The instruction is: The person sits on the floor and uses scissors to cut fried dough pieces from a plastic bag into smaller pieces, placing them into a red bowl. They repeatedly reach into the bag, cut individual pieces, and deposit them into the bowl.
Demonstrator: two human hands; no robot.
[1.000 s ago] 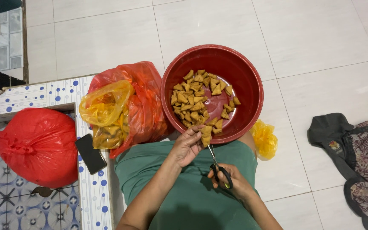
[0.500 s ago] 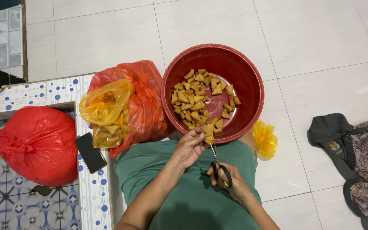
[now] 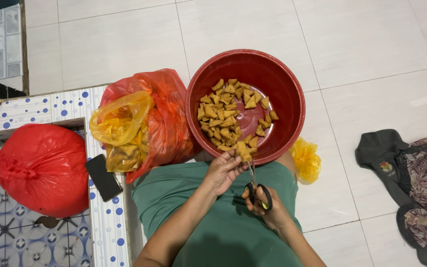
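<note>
A red round basin on the white tiled floor holds several golden-brown fried pieces. My left hand pinches one fried piece at the basin's near rim. My right hand grips black-handled scissors, their blades pointing up at the held piece. Both hands rest over my green-clad lap.
A red plastic bag with a yellow bag of more fried pieces leans left of the basin. A tied red bag and a black phone lie further left. A crumpled yellow bag and dark clothing lie right.
Both hands stay at the basin's near rim; the scissors have shifted only slightly against the held piece. Nothing else has moved.
</note>
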